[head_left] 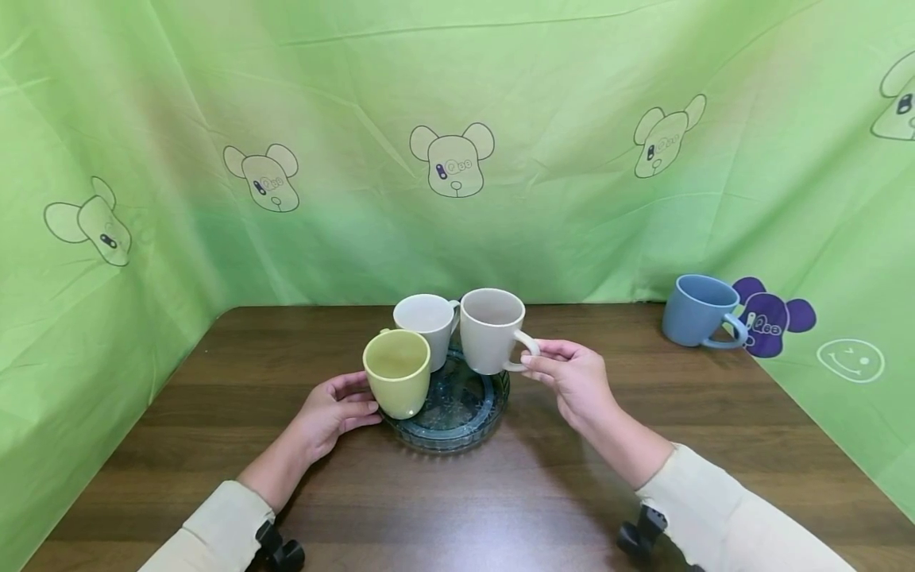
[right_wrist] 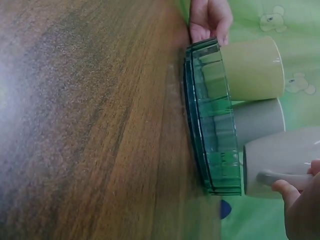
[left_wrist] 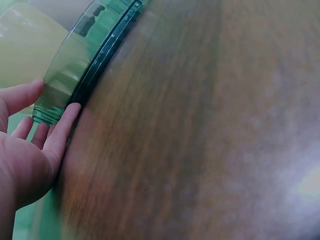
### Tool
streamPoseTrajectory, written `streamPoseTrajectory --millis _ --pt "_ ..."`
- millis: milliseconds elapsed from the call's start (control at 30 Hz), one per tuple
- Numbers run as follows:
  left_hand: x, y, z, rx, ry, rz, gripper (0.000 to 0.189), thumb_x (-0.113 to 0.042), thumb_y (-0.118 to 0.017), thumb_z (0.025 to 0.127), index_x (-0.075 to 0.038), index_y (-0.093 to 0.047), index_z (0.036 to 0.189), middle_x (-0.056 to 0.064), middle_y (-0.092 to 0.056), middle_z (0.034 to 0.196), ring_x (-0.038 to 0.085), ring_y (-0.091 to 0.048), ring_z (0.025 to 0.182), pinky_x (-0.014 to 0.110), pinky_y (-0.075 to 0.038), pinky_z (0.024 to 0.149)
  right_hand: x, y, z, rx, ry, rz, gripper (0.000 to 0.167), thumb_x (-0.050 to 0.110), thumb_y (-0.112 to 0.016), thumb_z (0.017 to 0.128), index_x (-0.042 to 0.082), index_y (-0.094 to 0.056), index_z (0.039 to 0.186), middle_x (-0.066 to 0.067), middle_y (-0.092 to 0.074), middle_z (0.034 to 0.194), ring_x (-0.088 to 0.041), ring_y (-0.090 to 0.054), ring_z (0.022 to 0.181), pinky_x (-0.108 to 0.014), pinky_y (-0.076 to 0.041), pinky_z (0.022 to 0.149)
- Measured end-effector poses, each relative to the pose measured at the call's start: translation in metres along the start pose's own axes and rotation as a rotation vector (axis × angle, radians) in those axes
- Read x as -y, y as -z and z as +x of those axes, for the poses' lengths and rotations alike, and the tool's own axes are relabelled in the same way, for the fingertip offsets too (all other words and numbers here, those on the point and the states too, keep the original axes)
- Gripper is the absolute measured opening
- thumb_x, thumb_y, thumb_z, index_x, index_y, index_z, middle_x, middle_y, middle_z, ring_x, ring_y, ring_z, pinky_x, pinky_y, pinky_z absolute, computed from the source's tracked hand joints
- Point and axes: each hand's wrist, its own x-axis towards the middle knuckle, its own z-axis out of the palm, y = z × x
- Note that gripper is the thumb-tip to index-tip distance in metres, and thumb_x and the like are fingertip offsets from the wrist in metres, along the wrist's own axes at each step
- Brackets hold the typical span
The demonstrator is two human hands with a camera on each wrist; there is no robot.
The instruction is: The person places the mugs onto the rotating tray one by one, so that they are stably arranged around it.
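Observation:
A pale grey mug [head_left: 490, 338] is over the back right of the round blue-green glass tray [head_left: 446, 443]. My right hand [head_left: 572, 377] pinches its handle between thumb and fingers. In the right wrist view the mug [right_wrist: 280, 155] tilts, its base at the tray's rim height. A yellow-green mug [head_left: 400, 389] stands at the tray's left side, and behind it is a white mug [head_left: 422, 314]. At the tray's left edge my left hand [head_left: 332, 417] rests its fingertips against the side. The left wrist view shows its thumb [left_wrist: 25, 96] touching the rim.
A blue mug [head_left: 696, 314] stands at the back right of the brown wooden table [head_left: 457, 516], handle turned right. Green cloth [head_left: 457, 254] with cartoon bear heads hangs behind the table and along both sides.

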Motion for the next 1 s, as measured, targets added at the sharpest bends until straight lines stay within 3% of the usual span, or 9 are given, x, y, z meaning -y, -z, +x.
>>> streamPoseTrajectory --millis 233,633,833,1000 --pt "0.000 0.000 0.000 0.001 -0.005 0.002 0.061 0.021 -0.058 0.084 0.014 -0.034 0.140 0.022 -0.052 0.120 0.021 -0.063 0.098 0.047 -0.055 0.089 -0.009 -0.003 0.005 0.003 0.004 -0.018 0.035 -0.024 -0.060 0.079 0.010 -0.071 0.076 -0.005 -0.070 0.074 -0.016 -0.070 0.071 -0.029 -0.060 0.073" --pt "0.000 -0.002 -0.001 -0.014 -0.001 0.002 0.061 0.022 -0.058 0.083 0.014 -0.034 0.139 0.022 -0.051 0.119 0.022 -0.064 0.095 0.047 -0.056 0.087 -0.025 -0.004 0.011 -0.019 0.001 -0.083 0.030 -0.021 -0.064 0.078 0.008 -0.069 0.077 -0.005 -0.069 0.073 -0.015 -0.069 0.068 -0.028 -0.061 0.069" --pt "0.001 -0.004 -0.001 -0.009 -0.002 0.005 0.062 0.023 -0.059 0.082 0.015 -0.034 0.138 0.022 -0.051 0.117 0.022 -0.064 0.094 0.047 -0.056 0.087 -0.029 0.000 0.012 -0.018 0.004 -0.224 0.025 -0.020 -0.068 0.076 0.005 -0.068 0.081 -0.003 -0.069 0.074 -0.010 -0.068 0.071 -0.024 -0.059 0.069" --pt "0.001 -0.005 -0.002 -0.012 -0.006 0.002 0.061 0.023 -0.059 0.081 0.014 -0.035 0.137 0.020 -0.052 0.116 0.022 -0.063 0.094 0.046 -0.057 0.085 -0.026 0.004 0.014 0.031 0.044 -0.372 0.020 -0.017 -0.070 0.077 -0.010 -0.066 0.096 -0.009 -0.071 0.081 -0.008 -0.067 0.074 -0.021 -0.058 0.070"
